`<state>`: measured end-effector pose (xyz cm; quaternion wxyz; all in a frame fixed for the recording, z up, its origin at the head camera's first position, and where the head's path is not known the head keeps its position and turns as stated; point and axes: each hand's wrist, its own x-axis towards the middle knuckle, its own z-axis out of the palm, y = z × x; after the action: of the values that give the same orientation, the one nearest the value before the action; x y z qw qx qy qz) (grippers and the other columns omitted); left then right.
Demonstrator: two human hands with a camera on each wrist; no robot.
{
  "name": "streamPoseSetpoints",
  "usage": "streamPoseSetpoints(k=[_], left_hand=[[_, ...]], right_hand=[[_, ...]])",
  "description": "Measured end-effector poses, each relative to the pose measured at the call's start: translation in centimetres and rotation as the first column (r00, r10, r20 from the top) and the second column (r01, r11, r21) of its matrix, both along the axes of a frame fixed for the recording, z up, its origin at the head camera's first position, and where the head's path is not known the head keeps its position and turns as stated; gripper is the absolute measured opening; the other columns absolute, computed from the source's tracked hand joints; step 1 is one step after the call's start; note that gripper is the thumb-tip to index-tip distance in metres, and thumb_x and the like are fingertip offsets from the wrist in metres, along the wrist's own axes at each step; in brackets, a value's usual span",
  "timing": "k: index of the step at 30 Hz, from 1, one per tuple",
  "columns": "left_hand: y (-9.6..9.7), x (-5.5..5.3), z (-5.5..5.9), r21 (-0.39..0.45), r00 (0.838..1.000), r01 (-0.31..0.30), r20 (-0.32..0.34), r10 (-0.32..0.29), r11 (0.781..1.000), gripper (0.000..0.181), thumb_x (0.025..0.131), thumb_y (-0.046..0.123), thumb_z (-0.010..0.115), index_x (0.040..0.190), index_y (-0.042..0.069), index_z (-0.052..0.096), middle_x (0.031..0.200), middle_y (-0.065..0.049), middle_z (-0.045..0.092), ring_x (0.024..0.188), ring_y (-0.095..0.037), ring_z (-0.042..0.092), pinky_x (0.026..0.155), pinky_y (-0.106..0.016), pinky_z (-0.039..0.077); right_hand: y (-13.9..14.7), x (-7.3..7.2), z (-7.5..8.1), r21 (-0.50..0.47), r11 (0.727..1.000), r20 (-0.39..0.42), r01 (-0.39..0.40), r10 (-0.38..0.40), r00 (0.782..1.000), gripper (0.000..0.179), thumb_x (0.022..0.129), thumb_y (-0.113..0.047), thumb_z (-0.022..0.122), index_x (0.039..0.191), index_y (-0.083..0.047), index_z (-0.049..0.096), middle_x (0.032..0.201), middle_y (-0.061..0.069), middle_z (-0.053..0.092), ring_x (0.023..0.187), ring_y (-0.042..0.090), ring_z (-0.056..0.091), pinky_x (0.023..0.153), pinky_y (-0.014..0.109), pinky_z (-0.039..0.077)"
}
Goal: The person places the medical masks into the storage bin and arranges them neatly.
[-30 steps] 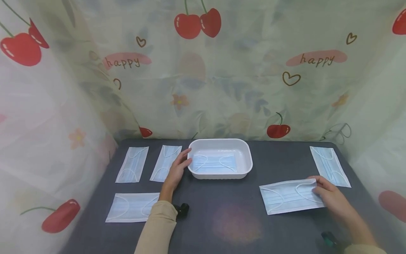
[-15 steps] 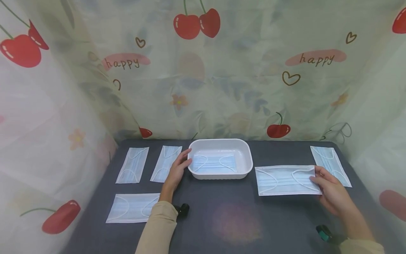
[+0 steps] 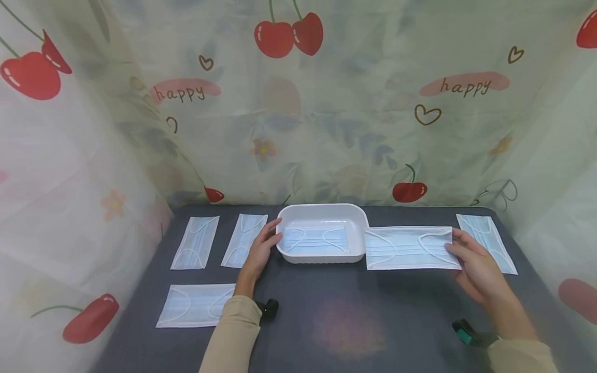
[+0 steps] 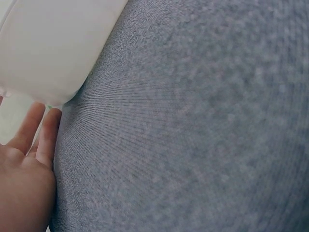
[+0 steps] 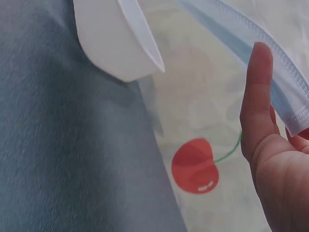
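Observation:
A white plastic tray (image 3: 322, 259) stands at the back middle of the dark table, with one pale blue face mask (image 3: 314, 241) lying flat inside. My left hand (image 3: 256, 256) rests against the tray's left end. Its fingers look fairly straight in the left wrist view, beside the tray wall (image 4: 53, 48). To the right, my right hand (image 3: 478, 264) pinches another face mask (image 3: 410, 248) by its right end, thumb on the near face. This mask hangs above the table, its left end overlapping the tray's right edge in the head view.
Two masks lie at the back left, one outer (image 3: 195, 243) and one inner (image 3: 243, 241). A third mask (image 3: 193, 306) lies nearer, partly behind the left forearm. Another mask (image 3: 487, 243) lies at the back right. A printed curtain (image 3: 345, 129) encloses the table's back and sides.
My right hand has lifted its mask and carried it left and away from me, up to the tray's right edge. The mask has levelled out. My left hand and the tray have stayed put.

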<state>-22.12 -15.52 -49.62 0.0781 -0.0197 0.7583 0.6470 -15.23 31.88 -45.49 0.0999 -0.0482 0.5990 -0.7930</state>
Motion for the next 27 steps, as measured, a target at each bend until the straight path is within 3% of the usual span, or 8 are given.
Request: streamPoseSetpoints(k=[7, 14, 17, 27], left_hand=[[0.1, -0.1, 0.1, -0.011, 1.000, -0.010, -0.006, 0.010, 1.000, 0.049, 0.105, 0.020, 0.053, 0.153, 0.015, 0.045, 0.161, -0.019, 0.041, 0.153, -0.036, 0.033, 0.127, -0.058, 0.019], [-0.4, -1.9, -3.2, 0.005, 1.000, -0.025, -0.001, 0.025, 1.000, 0.050, 0.106, 0.025, 0.053, 0.154, 0.021, 0.044, 0.163, -0.016, 0.039, 0.156, -0.035, 0.029, 0.128, -0.058, 0.014], [-0.4, -2.1, -3.9, 0.009, 0.999, -0.033, -0.007, 0.033, 0.999, 0.048, 0.105, 0.028, 0.054, 0.153, 0.026, 0.046, 0.163, -0.013, 0.039, 0.156, -0.033, 0.029, 0.128, -0.058, 0.013], [-0.3, -1.9, -4.1, 0.003, 0.998, -0.057, -0.017, 0.057, 0.998, 0.044, 0.103, 0.032, 0.056, 0.147, 0.035, 0.052, 0.160, -0.007, 0.045, 0.154, -0.030, 0.034, 0.128, -0.059, 0.016]], right_hand=[[-2.1, -1.2, 1.0, -0.031, 0.999, -0.061, -0.015, 0.013, 0.998, 0.041, 0.110, -0.016, 0.044, 0.148, -0.016, 0.030, 0.137, -0.003, 0.049, 0.115, 0.004, 0.067, 0.093, 0.021, 0.057], [-3.9, -2.1, 2.0, 0.007, 1.000, -0.068, -0.021, 0.021, 0.997, 0.048, 0.109, -0.019, 0.045, 0.152, -0.012, 0.024, 0.140, -0.003, 0.047, 0.114, 0.003, 0.066, 0.094, 0.020, 0.056], [-4.7, -2.5, 2.4, 0.009, 1.000, -0.068, -0.028, 0.029, 0.997, 0.050, 0.109, -0.019, 0.046, 0.153, -0.012, 0.023, 0.140, -0.002, 0.047, 0.114, 0.003, 0.067, 0.094, 0.020, 0.056], [-7.5, -3.7, 3.5, 0.126, 0.992, -0.024, -0.021, 0.025, 0.999, 0.054, 0.109, -0.022, 0.047, 0.156, -0.015, 0.022, 0.134, -0.001, 0.050, 0.108, 0.005, 0.067, 0.091, 0.020, 0.057]])
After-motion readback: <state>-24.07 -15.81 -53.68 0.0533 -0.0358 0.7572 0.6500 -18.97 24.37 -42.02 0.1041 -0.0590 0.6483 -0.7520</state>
